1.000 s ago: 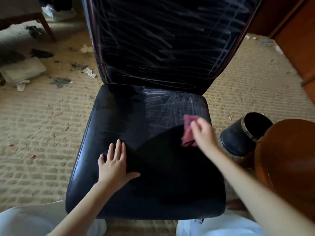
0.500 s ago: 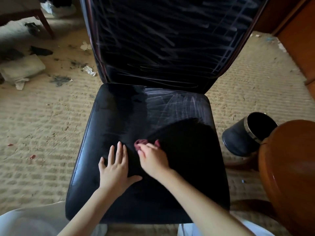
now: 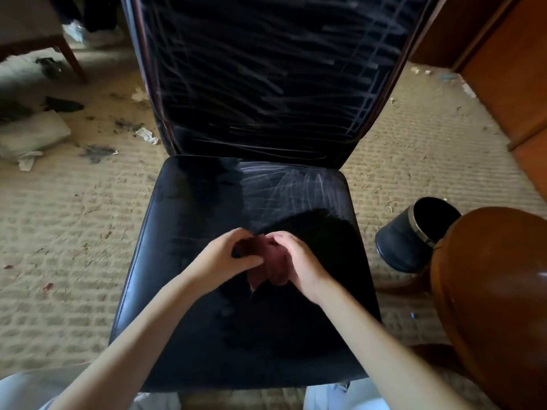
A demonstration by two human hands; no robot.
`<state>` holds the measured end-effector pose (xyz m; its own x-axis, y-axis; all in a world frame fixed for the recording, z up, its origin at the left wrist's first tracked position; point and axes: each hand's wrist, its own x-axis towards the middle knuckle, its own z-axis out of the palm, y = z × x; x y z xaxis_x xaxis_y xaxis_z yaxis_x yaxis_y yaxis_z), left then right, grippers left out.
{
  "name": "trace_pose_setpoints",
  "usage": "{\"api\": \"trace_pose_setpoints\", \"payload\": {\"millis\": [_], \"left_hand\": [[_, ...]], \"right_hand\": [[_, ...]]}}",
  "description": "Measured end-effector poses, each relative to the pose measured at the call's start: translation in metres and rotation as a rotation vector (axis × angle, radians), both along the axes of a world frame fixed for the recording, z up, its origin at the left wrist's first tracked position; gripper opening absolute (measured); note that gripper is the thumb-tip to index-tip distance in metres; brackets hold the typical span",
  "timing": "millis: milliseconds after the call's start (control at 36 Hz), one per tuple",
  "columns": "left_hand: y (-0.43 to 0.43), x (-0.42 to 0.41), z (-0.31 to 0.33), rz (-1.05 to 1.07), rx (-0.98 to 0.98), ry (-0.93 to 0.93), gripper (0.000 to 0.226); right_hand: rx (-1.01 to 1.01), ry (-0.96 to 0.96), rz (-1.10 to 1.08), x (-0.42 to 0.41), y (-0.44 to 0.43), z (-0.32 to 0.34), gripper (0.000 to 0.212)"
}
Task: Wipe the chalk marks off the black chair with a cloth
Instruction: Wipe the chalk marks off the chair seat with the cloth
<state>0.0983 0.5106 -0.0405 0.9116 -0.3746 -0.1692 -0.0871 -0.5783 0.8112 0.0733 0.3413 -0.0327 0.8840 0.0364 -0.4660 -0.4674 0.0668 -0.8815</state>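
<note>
The left hand (image 3: 225, 258) has left the black chair (image 3: 189, 220) seat and joined the right hand (image 3: 299, 261), both gripping the cloth (image 3: 273, 261) above mid-seat, probably refolding it, with chalk marks (image 3: 296, 187) remaining behind

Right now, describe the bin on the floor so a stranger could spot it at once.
Start at the black chair in the middle of the carpet, then look past the right edge of its seat. There, tucked against the rounded brown wooden furniture, stands the bin. It is the only round black container, tilted, with a metal band around its open mouth.
</note>
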Motion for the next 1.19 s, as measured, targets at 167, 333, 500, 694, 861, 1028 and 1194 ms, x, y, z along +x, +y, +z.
{"api": "trace_pose_setpoints", "payload": {"millis": [167, 333, 500, 694, 861, 1028, 1194], "left_hand": [[-0.013, 0.001, 0.017, 0.129, -0.180, 0.085, 0.033], [-0.017, -0.012, 0.037, 0.121, -0.467, 0.350, 0.013], [-0.014, -0.011, 0.047, 0.173, -0.407, 0.228, 0.024], [-0.014, -0.009, 0.064, 0.379, -0.305, 0.007, 0.016], [-0.043, -0.029, 0.086, 0.097, -0.589, 0.581, 0.064], [-0.048, -0.036, 0.083, 0.055, -0.914, 0.774, 0.045], [-0.036, -0.028, 0.064, 0.151, -0.897, 0.740, 0.028]], "right_hand": [[0.046, -0.005, 0.073, -0.012, -0.028, 0.026, 0.024], [-0.203, -0.182, -0.033, -0.012, -0.038, 0.036, 0.015], [-0.172, -0.263, -0.165, -0.014, -0.041, 0.052, 0.014], [-0.387, -0.539, -0.118, -0.015, -0.036, 0.088, 0.018], [0.095, -0.371, -0.059, -0.017, -0.020, 0.109, 0.018], [-0.229, -0.358, -0.028, -0.017, -0.026, 0.104, 0.017], [-0.763, -0.741, 0.031, -0.022, -0.034, 0.065, 0.042]]}}
